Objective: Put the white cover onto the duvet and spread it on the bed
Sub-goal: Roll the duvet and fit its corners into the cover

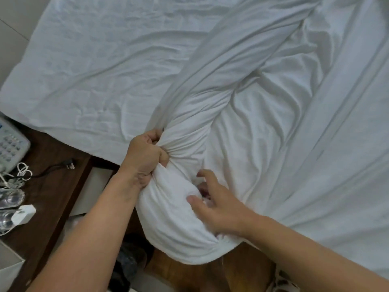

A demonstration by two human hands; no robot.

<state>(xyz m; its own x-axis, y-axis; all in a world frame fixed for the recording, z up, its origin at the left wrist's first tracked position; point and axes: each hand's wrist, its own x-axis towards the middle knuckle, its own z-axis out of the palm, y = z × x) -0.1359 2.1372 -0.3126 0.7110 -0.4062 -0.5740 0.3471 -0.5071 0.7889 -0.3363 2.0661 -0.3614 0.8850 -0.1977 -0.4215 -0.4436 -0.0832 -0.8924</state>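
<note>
The left hand (145,159) clenched a bunched fold of the white cover (181,207), stuffed into a bulge hanging off the edge of the bed (84,70). The right hand (214,205), just beside that grip, lay with fingers spread and loosely bent on the bulge. Judged risk: the one-handed grip could slip, letting the duvet bunch inside. Below-left of it, a bench (52,186) held a phone (10,144) and cables (23,171) that sagging fabric might snag

- The cover (242,127) is plain white, with no pattern.
- The bed (94,60) sheet is white too.
- The desk (48,182) at lower left is dark brown wood.
- The phone (10,144) is white with grey buttons.
</note>
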